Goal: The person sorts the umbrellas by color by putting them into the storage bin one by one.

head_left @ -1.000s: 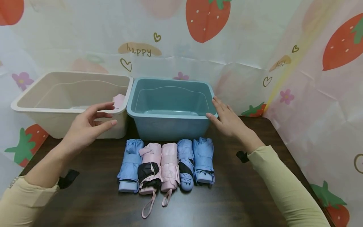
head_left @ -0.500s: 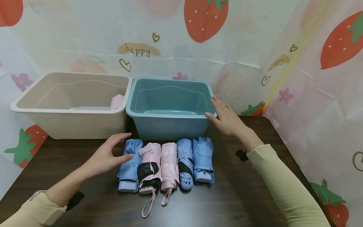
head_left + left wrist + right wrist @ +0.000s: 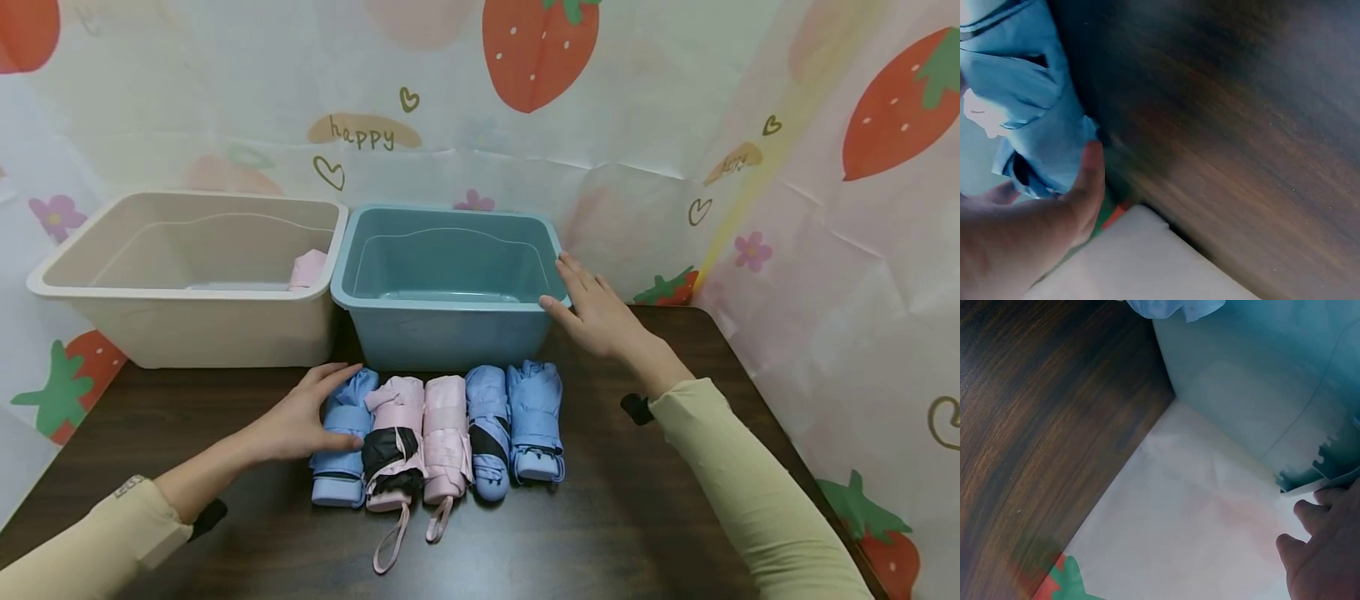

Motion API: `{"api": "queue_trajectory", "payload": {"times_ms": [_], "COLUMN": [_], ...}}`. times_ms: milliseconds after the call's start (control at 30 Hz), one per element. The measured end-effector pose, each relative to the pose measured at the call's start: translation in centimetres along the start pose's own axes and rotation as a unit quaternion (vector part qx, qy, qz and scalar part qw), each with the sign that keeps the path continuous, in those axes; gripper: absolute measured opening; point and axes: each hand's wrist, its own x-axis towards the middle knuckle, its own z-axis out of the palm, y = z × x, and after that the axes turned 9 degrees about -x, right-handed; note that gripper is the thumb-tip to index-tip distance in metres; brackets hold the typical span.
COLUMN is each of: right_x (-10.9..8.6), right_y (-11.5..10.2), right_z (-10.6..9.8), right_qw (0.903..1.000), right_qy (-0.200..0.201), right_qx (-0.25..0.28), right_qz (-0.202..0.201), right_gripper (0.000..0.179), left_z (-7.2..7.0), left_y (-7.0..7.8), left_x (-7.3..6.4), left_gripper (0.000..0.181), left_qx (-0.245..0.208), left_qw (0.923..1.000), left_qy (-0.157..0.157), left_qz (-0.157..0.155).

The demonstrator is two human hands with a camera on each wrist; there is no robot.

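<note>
Five is avoided here: several folded umbrellas lie side by side on the dark table. My left hand is over the leftmost blue umbrella, thumb and fingers spread across its upper part. In the left wrist view, a finger lies along the edge of that blue cloth. Beside it are a pink umbrella with a black patch, a plain pink umbrella, a blue umbrella with a black band and another blue umbrella. My right hand rests with straight fingers at the right rim of the blue bin.
A beige bin stands left of the blue one, with a pink piece inside at its right end. Strawberry-print sheeting hangs behind and to the right. The table extends in front of the umbrellas.
My left hand has moved down and right from in front of the beige bin to the leftmost blue umbrella. My right hand has stayed at the blue bin's rim.
</note>
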Motion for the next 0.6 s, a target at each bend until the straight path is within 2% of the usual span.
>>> {"api": "queue_trajectory", "payload": {"times_ms": [133, 367, 467, 600], "right_x": [0.1, 0.1, 0.1, 0.0], "right_y": [0.0, -0.2, -0.2, -0.2], "right_z": [0.1, 0.0, -0.1, -0.1], "right_qw": [1.0000, 1.0000, 1.0000, 1.0000], "right_qy": [-0.001, -0.002, -0.001, 0.001], "right_qx": [-0.001, 0.000, 0.000, -0.002], "right_qz": [-0.002, 0.001, 0.000, -0.001], "right_gripper": [0.083, 0.084, 0.085, 0.086], "left_z": [-0.2, -0.6, -0.5, -0.2], "left_y": [-0.2, -0.5, -0.7, -0.9], "left_x": [0.7, 1.4, 1.6, 1.5], "left_gripper": [0.105, 0.108, 0.106, 0.103], "left_qx": [-0.014, -0.049, -0.054, -0.060], "left_qw": [0.9996, 0.9956, 0.9952, 0.9965], "left_qy": [-0.026, -0.064, -0.061, -0.040], "left_qz": [-0.002, -0.049, -0.054, -0.044]}}
